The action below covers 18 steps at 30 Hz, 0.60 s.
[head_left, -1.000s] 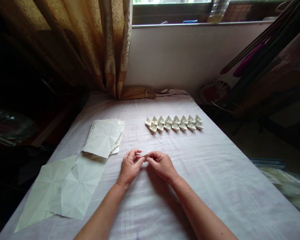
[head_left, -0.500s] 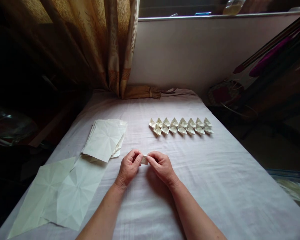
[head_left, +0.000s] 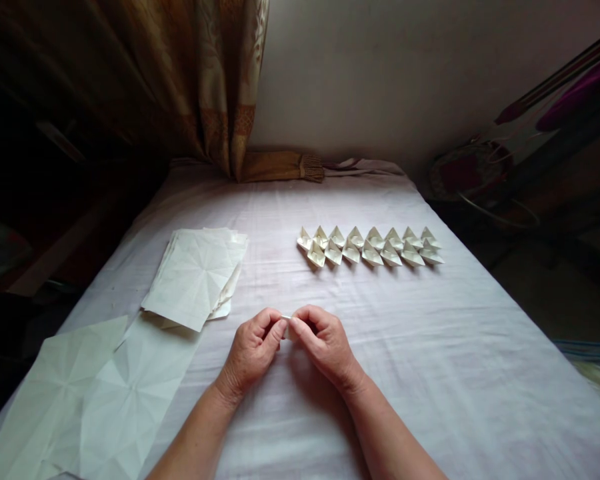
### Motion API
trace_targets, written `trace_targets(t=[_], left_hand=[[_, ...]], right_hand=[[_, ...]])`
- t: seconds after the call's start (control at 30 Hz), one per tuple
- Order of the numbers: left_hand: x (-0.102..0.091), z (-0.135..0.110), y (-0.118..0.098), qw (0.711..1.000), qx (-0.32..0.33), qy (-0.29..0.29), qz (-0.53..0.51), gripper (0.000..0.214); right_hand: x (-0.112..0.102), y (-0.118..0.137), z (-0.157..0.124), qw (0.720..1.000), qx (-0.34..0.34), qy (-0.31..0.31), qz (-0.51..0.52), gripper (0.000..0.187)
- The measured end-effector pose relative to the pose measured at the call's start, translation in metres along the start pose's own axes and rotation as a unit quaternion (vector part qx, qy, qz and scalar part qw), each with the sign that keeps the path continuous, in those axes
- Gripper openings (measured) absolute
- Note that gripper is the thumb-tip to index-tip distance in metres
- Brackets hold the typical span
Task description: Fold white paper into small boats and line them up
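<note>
Grip is closed: my L hand [head_left: 253, 350] & R hand [head_left: 325, 347] both pinch one small folded paper [head_left: 287, 328], thumbs on the side facing the cam, other fingers curled in. Ref. pt = paper stack [head_left: 190, 273]. The folded paper is on the near side of the stack & to its R, apparently just above the cloth [head_left: 380, 400].

Change, last sec or so: L fingers were spread w/ the piece slanted; half a sec ago a flat face showed btwn the thumbs; now L fingers are tucked, hands closer tog., only a narrow sliver showing. My read: it's being pressed from both sides, so mid-handling, not ready for release. Loose sheets [head_left: 130, 393], off the near side of the stack, & two rows of folded pieces [head_left: 373, 256], well R of it, look unmoved.

Orientation: top edge of the folded paper runs approx. L–R, hand to hand; visible face toward cam. Both ends are under my fingers, so can't tell which way it points or its long axis.
</note>
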<state>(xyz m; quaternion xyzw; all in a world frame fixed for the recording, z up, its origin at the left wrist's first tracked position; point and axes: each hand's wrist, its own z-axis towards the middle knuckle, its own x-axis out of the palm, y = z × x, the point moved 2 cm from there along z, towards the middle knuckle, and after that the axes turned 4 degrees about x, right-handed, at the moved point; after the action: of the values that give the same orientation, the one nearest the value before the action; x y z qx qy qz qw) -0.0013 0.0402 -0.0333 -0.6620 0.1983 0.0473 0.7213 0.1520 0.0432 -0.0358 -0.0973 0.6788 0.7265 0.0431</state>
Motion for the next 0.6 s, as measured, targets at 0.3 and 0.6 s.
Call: trace_targets(t=[0.3, 0.6], left_hand=[[-0.0007, -0.0023, -0.0031, 1.0, 0.007, 0.019, 0.002, 0.026], [-0.0004, -0.0015, -0.0023, 0.999, 0.017, 0.027, 0.035, 0.028]], right_hand=[[-0.0004, -0.0035, -0.0018, 0.999, 0.017, -0.027, 0.041, 0.024], [-0.0003, -0.0011, 0.0003, 0.999, -0.001, -0.008, 0.034, 0.017]])
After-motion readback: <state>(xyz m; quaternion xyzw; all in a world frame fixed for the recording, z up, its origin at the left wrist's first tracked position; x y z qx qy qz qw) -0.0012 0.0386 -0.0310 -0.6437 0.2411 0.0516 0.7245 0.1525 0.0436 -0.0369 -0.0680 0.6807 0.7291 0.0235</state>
